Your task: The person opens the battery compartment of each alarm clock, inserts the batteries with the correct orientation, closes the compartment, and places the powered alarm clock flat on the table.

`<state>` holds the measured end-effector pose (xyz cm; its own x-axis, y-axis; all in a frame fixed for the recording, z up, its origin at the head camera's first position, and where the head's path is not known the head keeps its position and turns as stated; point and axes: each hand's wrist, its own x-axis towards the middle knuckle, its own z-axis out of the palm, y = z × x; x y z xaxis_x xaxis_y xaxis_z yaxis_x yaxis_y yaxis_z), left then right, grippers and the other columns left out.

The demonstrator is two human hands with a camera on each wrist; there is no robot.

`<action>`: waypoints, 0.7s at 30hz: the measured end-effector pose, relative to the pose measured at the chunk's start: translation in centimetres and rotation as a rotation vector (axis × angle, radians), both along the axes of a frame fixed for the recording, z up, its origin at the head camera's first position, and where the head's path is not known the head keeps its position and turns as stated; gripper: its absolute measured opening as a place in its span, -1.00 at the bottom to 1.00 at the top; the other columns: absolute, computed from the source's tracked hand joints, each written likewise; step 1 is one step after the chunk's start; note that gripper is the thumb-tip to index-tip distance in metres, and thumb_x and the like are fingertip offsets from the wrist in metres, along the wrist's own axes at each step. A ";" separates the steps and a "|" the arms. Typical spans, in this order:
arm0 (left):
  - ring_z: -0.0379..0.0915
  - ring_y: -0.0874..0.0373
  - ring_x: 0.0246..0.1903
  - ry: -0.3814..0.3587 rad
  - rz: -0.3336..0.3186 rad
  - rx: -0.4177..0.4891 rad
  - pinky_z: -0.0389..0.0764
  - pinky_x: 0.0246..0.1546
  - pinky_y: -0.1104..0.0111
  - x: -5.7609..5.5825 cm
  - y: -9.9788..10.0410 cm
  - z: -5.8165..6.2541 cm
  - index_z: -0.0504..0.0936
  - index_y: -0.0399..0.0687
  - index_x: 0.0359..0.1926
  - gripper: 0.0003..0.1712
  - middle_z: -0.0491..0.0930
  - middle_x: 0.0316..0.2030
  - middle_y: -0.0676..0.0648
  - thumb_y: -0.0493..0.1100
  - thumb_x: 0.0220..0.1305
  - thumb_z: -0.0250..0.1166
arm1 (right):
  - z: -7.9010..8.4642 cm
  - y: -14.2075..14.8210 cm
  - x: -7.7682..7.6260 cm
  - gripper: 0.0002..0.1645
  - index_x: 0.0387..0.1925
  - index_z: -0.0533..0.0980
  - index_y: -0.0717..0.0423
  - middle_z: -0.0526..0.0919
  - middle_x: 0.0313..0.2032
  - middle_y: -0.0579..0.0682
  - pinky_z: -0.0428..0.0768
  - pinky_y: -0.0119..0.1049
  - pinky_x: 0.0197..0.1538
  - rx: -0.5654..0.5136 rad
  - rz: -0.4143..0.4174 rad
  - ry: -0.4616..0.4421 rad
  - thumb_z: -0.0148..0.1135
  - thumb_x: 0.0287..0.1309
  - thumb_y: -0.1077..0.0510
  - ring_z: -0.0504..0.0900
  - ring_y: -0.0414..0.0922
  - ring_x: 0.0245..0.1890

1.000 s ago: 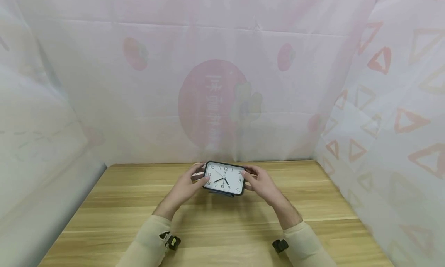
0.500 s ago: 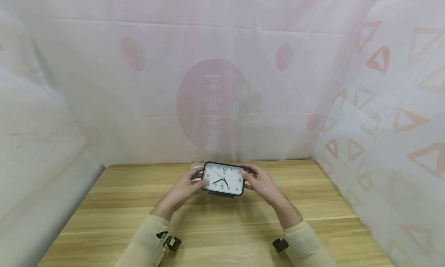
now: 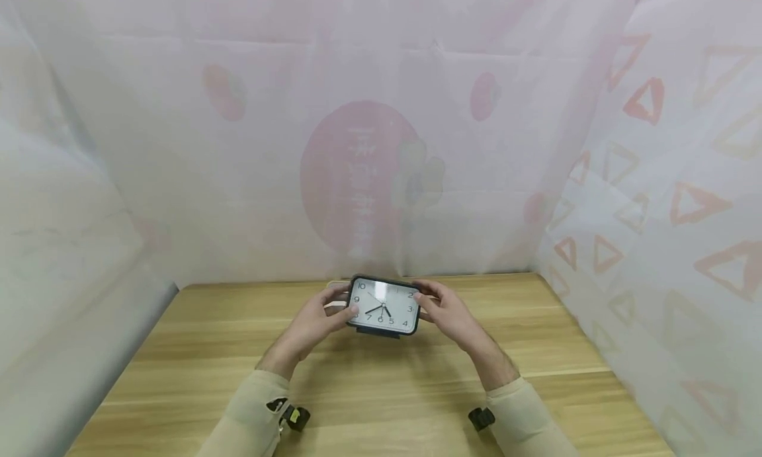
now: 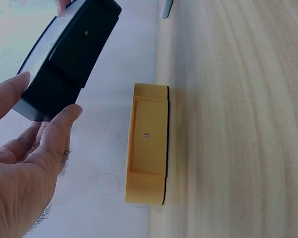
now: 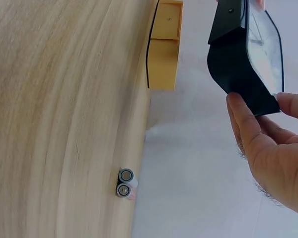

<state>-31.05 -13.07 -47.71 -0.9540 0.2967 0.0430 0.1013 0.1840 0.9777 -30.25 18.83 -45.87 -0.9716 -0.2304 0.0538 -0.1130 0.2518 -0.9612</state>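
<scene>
A rectangular alarm clock with a black case and a white face is held up off the wooden table, its face toward the head camera. My left hand grips its left side, thumb on the front edge and fingers behind. On the opposite side my right hand holds it in the same way. The left wrist view shows the clock's black case from below, slightly tilted. A yellow, box-shaped thing with a recessed panel and a small screw stands on the table beyond it.
Two batteries stand side by side on the table near its far edge in the right wrist view. A pale printed cloth hangs behind the table and along both sides.
The clock stays in both hands at nearly the same spot, with a slight change of tilt. A bright glare now covers the top of its face. The left hand has shifted slightly left.
</scene>
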 end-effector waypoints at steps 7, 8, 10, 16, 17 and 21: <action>0.69 -0.34 0.50 0.095 0.062 -0.058 0.88 0.34 0.08 0.4 -0.1 0.8 0.46 -0.15 0.74 -0.14 0.61 0.56 -0.36 -0.06 0.60 0.59 | 0.2 0.8 0.0 -0.35 0.73 0.35 0.41 0.51 0.61 0.46 0.81 -0.01 0.51 -0.003 -0.002 0.016 0.12 0.89 0.15 0.62 0.39 0.61; 0.69 -0.34 0.50 0.113 0.080 -0.081 0.89 0.34 0.06 0.6 -0.1 0.9 0.47 -0.14 0.74 -0.13 0.62 0.56 -0.35 -0.04 0.59 0.60 | 0.3 1.0 0.1 -0.35 0.73 0.35 0.41 0.51 0.61 0.46 0.80 0.01 0.52 -0.003 -0.003 0.014 0.11 0.89 0.14 0.62 0.38 0.61; 0.71 -0.35 0.47 0.154 0.114 -0.131 0.90 0.32 0.02 1.0 0.0 1.1 0.49 -0.12 0.73 -0.13 0.65 0.54 -0.33 -0.04 0.58 0.61 | 0.3 1.3 0.2 -0.35 0.73 0.34 0.39 0.51 0.63 0.45 0.78 0.04 0.54 0.002 0.000 0.009 0.09 0.91 0.12 0.62 0.37 0.62; 0.78 -0.25 0.35 0.308 0.188 -0.218 0.93 0.27 0.09 1.5 0.4 2.3 0.61 -0.08 0.65 -0.21 0.74 0.41 -0.26 -0.14 0.51 0.67 | 0.4 1.4 0.3 -0.35 0.76 0.33 0.33 0.52 0.65 0.42 0.75 0.09 0.58 0.015 0.020 -0.016 0.05 0.93 0.08 0.64 0.32 0.60; 0.79 -0.22 0.33 0.341 0.196 -0.223 0.94 0.27 0.09 1.6 0.5 2.5 0.64 -0.07 0.62 -0.23 0.75 0.39 -0.24 -0.18 0.48 0.68 | 0.5 1.4 0.3 -0.35 0.76 0.34 0.32 0.53 0.64 0.42 0.75 0.09 0.58 0.014 0.021 -0.022 0.05 0.93 0.08 0.65 0.32 0.60; 0.84 -0.13 0.24 0.567 0.215 -0.314 0.95 0.23 0.04 2.1 1.1 2.8 0.73 -0.06 0.51 -0.28 0.80 0.31 -0.19 -0.27 0.38 0.74 | 0.6 1.0 0.3 -0.35 0.76 0.33 0.33 0.52 0.64 0.44 0.75 0.09 0.59 0.002 0.029 -0.051 0.03 0.94 0.09 0.64 0.33 0.61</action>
